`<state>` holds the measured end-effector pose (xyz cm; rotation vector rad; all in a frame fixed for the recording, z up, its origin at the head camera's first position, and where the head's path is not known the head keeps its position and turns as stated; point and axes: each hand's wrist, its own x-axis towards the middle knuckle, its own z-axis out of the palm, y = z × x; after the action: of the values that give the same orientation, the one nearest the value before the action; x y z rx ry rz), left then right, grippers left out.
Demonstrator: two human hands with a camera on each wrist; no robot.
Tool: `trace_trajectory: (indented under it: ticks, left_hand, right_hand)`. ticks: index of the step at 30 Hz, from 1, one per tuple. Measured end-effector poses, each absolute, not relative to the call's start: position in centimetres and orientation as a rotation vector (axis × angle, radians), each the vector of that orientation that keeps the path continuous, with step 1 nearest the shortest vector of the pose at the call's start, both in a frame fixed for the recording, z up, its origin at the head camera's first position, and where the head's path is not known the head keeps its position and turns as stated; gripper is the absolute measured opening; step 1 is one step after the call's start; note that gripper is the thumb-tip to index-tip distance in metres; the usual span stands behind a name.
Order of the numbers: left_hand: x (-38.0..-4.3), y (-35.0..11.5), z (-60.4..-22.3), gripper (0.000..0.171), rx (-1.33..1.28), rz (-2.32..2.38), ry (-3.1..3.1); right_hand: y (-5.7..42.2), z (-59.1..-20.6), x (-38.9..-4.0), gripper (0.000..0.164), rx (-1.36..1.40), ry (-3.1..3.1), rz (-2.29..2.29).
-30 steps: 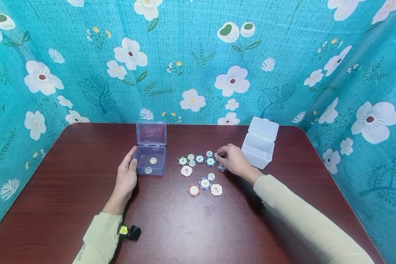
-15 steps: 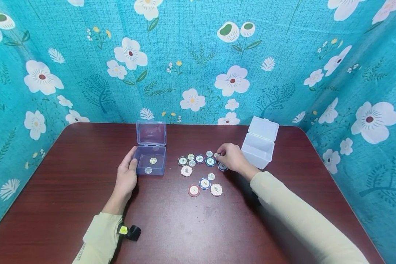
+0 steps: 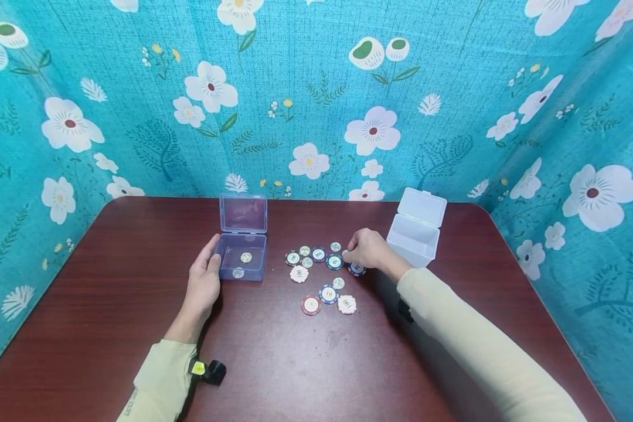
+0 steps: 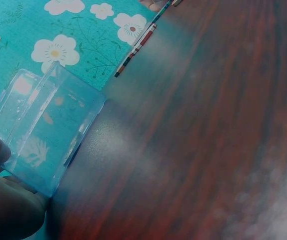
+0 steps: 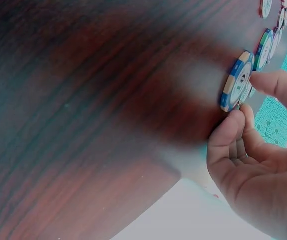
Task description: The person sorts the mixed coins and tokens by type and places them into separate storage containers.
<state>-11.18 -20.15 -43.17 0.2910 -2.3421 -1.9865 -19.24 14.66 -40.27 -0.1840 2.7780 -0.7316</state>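
Note:
My left hand [image 3: 204, 282] grips the left wall of a clear, bluish plastic box [image 3: 258, 274] with its lid raised; the thumb lies at the rim. Two shiny coins [image 3: 246, 257] show in the box. My right hand [image 3: 370, 251] is at the right end of a group of poker chips, thumb and fingers pinching a small silver coin [image 5: 245, 92] low over the table. A blue-and-cream poker chip [image 5: 232, 90] lies right beside the fingertips. A green-edged chip [image 3: 334, 261] and another coin [image 3: 335, 247] lie just left of that hand.
Behind the right hand stands a white plastic box [image 3: 414, 241], lid open. Several more chips and coins lie mid-table, including a red chip [image 3: 310, 305], a blue chip [image 3: 328, 294] and a white chip [image 3: 346, 304]. A floral curtain [image 3: 306, 88] hangs behind the table [image 3: 295, 363].
My right hand has shifted slightly, and the coin at its fingertips has slid a little nearer. The green-edged chip has been nudged slightly left. My left hand stays on the clear box.

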Motion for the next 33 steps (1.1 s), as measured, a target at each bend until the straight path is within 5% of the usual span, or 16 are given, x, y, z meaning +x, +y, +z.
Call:
trace_trajectory:
  ticks: [33]
  left_hand:
    - [-11.2, -20.2, -43.2, 0.051, 0.290, -1.990, -2.342]
  right_hand:
    - [14.4, -39.0, -20.5, 0.020, -0.202, 2.673, -0.569]
